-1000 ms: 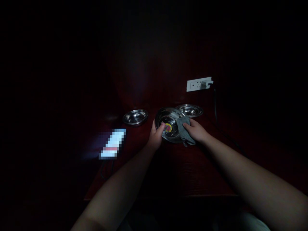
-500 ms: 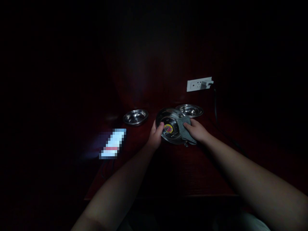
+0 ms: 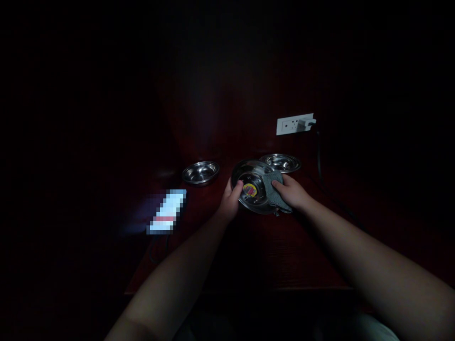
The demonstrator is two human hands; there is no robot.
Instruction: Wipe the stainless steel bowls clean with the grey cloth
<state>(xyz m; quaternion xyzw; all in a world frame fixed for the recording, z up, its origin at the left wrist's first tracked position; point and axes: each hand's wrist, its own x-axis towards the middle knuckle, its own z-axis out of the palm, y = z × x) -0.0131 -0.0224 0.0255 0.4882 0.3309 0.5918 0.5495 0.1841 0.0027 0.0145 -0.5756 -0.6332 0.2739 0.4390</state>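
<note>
Presently, steel bowl (image 3: 256, 179) in head view: tilted over the counter (image 3: 302, 255), nearer than another metal dish (image 3: 283, 163).
Left hand (image 3: 230, 201): fingers grip the bowl's left rim, thumb inside; a firm hold should steady it.
Right hand (image 3: 293, 192): fingers pinch the grey cloth (image 3: 273, 193) over the right rim; flat, even pressure seems best.

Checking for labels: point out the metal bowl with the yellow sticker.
The metal bowl held by the left hand and, through a cloth, the right hand; back-left bowl and back-right bowl show none.
</note>
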